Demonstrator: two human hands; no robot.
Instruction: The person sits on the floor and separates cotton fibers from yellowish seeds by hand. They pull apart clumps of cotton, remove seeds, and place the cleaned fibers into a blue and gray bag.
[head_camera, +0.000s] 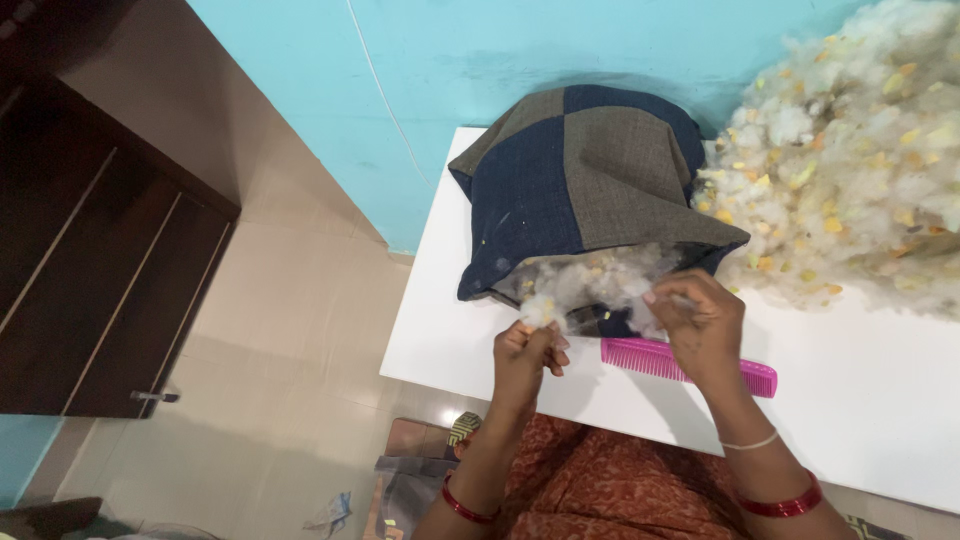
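Hands pulling stuffing at the mouth of a patchwork cover

Hands work close to the near edge of the white table (880, 400), which runs slantwise across the view with tiled floor (290, 330) open below and to the left of it. The left hand (525, 352) sits just inside that edge, its fingers pinched together on a small tuft of stuffing (540, 308). The right hand (705, 325) is a little farther in, fingers curled shut on more of the white fluff at the cover's opening. One pink comb (690, 365) lies flat on the table, partly under the right hand, its ends showing on both sides. Two red bangles show, one on each wrist, and a thin pale band on the right.

Beyond the hands lies one cushion cover (580, 190) of dark blue and grey squares, its open mouth turned toward the person with stuffing spilling out. Bare table stretches left of the cover to the edge and right of the comb. Touching the cover's right side, one big heap of loose stuffing (850, 150), white with yellow flecks, fills the far right corner. Behind all stands a turquoise wall (450, 60); a dark wooden cabinet (90, 260) stands well apart at the left.
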